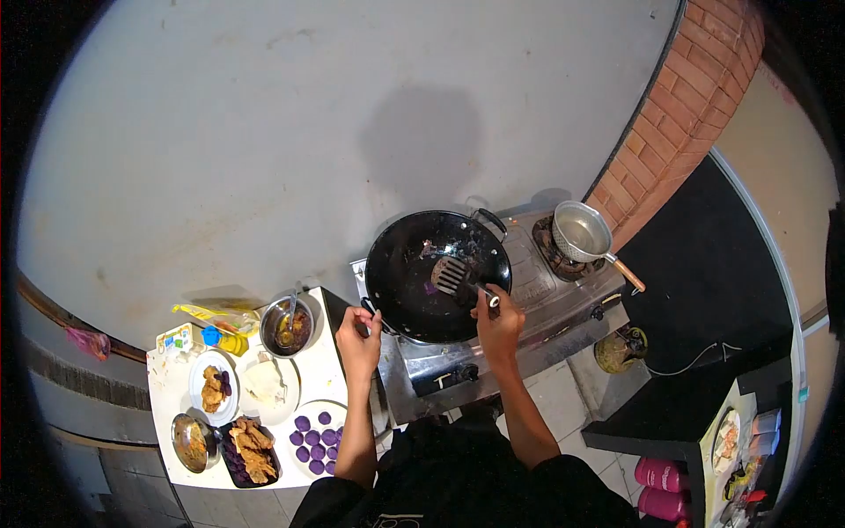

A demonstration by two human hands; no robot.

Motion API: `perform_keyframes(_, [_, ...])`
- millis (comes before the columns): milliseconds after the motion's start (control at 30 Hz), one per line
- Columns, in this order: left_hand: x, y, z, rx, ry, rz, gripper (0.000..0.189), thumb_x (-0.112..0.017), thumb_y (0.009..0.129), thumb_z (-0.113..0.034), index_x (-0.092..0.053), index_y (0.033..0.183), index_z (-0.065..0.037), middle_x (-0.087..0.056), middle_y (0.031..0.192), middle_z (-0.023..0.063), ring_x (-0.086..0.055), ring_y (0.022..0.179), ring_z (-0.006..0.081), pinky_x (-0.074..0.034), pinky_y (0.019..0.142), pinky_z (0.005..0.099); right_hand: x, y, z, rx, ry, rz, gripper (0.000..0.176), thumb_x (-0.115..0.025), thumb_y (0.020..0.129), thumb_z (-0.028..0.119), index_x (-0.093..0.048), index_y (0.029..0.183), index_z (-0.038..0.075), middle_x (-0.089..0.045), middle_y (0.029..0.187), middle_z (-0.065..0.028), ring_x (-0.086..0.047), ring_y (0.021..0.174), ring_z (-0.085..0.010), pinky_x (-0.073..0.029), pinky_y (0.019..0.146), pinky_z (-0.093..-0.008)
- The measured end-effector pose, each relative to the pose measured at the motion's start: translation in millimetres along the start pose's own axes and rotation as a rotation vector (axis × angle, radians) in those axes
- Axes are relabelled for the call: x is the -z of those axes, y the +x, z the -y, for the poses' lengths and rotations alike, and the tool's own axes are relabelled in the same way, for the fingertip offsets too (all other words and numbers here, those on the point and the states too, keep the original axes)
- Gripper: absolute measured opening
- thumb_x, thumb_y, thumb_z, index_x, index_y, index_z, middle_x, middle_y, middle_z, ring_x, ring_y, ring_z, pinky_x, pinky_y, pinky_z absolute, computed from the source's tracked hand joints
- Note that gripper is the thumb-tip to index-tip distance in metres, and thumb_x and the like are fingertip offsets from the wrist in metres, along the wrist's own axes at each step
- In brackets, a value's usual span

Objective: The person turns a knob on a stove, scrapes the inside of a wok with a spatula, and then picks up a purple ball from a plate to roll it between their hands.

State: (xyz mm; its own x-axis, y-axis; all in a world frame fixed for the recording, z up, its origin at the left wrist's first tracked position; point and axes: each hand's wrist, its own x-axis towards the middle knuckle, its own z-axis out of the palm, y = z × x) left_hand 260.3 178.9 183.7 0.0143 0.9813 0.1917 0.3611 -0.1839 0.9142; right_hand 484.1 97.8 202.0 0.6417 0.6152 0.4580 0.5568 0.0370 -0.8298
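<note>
A black two-handled wok (400, 295) sits on the left side of the gas stove (418, 378). Its inside carries brown residue and a small purple bit. My left hand (358, 343) is closed at the wok's near-left handle, fingers pinched around it. In my right hand (499, 327) is a slotted spatula (452, 275), gripped by its handle near the wok's right rim. The spatula's slotted head lies inside the wok, over the brown residue. Part of its handle is hidden by my fingers.
On the right burner stands a saucepan (581, 231) with a wooden handle. The white table (163, 374) at left bears a plate of purple balls (315, 437), a black tray of fried pieces (253, 451) and a metal bowl with a spoon (287, 327). A gas cylinder (621, 350) stands right of the stove.
</note>
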Motion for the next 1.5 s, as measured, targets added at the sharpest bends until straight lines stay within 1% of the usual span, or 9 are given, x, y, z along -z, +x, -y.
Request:
perform_keyframes(133, [2.8,-0.4,-6.7,0.044,0.026,0.01,0.018,-0.074,0.089,-0.009,-0.058,0.089,-0.002,-0.057,0.071,0.0029,-0.054,0.067,0.0101,-0.044,0.063,0.026,2.7,1.8,-11.5,0.058,-0.05,-0.036,0.023,-0.068,0.095,0.012,-0.067,0.109,-0.008,-0.071,0.081,-0.0154,-0.071,0.063,-0.0171,-0.054,0.052,-0.0293])
perform_keyframes(233, [-2.7,1.3,5.1,-0.08,0.014,-0.068,0.019,-0.075,0.087,-0.009,-0.058,0.086,-0.001,-0.06,0.068,0.0063,-0.051,0.053,0.012,-0.04,0.052,0.0278,6.1,3.1,-8.2,0.012,-0.035,-0.033,0.024,-0.068,0.095,0.012,-0.067,0.109,-0.008,-0.071,0.082,-0.0157,-0.071,0.063,-0.0172,-0.054,0.052,-0.0295])
perform_keyframes(467, [-0.9,0.9,-0.8,-0.103,0.04,-0.063,0.019,-0.075,0.087,-0.009,-0.058,0.086,-0.001,-0.06,0.068,0.0063,-0.05,0.054,0.0121,-0.04,0.053,0.0279,5.4,-5.5,3.9,0.003,-0.029,-0.006,0.02,-0.069,0.093,0.008,-0.068,0.107,-0.007,-0.069,0.071,-0.0117,-0.07,0.061,-0.0149,-0.054,0.054,-0.0265])
perform_keyframes(667, [-1.5,-1.3,-1.8,-0.108,0.013,-0.066,0.018,-0.074,0.087,-0.008,-0.058,0.086,-0.001,-0.059,0.067,0.0056,-0.05,0.055,0.0116,-0.04,0.054,0.0274,14.7,-1.4,4.4,-0.061,-0.022,-0.056,0.024,-0.069,0.094,0.013,-0.068,0.108,-0.007,-0.071,0.077,-0.0141,-0.071,0.064,-0.0159,-0.055,0.054,-0.029])
perform_keyframes(1000, [-2.4,0.1,1.2,-0.099,-0.01,-0.066,0.017,-0.073,0.089,-0.01,-0.058,0.087,-0.001,-0.058,0.066,0.0044,-0.048,0.054,0.0101,-0.038,0.052,0.0269,9.7,-4.8,7.7,-0.248,0.114,-0.054,0.022,-0.068,0.096,0.014,-0.067,0.094,-0.007,-0.066,0.06,-0.0093,-0.067,0.051,-0.0148,-0.054,0.049,-0.0283])
perform_keyframes(1100, [-5.6,0.4,13.4,0.043,-0.08,-0.028,0.017,-0.073,0.089,-0.01,-0.058,0.087,-0.002,-0.058,0.066,0.004,-0.047,0.054,0.0094,-0.037,0.052,0.0266,6.6,0.2,13.9,-0.302,0.133,-0.053,0.022,-0.067,0.096,0.012,-0.064,0.088,-0.008,-0.063,0.061,-0.0086,-0.065,0.05,-0.0145,-0.055,0.046,-0.0283])
perform_keyframes(1200, [-6.6,2.0,25.9,-0.057,-0.074,-0.002,0.018,-0.071,0.092,-0.008,-0.054,0.092,-0.004,-0.053,0.069,-0.0002,-0.05,0.054,0.0061,-0.038,0.042,0.0224,0.7,-0.1,5.1,-0.321,0.15,-0.057,0.023,-0.067,0.096,0.013,-0.064,0.085,-0.007,-0.064,0.061,-0.0088,-0.065,0.05,-0.0148,-0.054,0.046,-0.0282])
perform_keyframes(1400, [0.1,0.0,0.9,-0.029,-0.001,-0.001,0.018,-0.072,0.09,-0.006,-0.055,0.087,-0.002,-0.056,0.071,0.0023,-0.052,0.064,0.0087,-0.044,0.06,0.0255,-4.7,-1.9,-4.9,-0.273,0.136,-0.066,0.024,-0.067,0.096,0.014,-0.065,0.084,-0.006,-0.067,0.06,-0.0099,-0.068,0.051,-0.0159,-0.053,0.047,-0.0291])
perform_keyframes(1500, [-2.8,0.4,5.1,-0.091,-0.025,-0.052,0.018,-0.073,0.089,-0.01,-0.058,0.086,-0.001,-0.058,0.066,0.0044,-0.047,0.052,0.0094,-0.037,0.05,0.0272,-5.9,-3.3,-7.3,-0.254,0.136,-0.073,0.023,-0.066,0.096,0.014,-0.065,0.085,-0.006,-0.067,0.06,-0.0095,-0.068,0.051,-0.0159,-0.053,0.047,-0.0294])
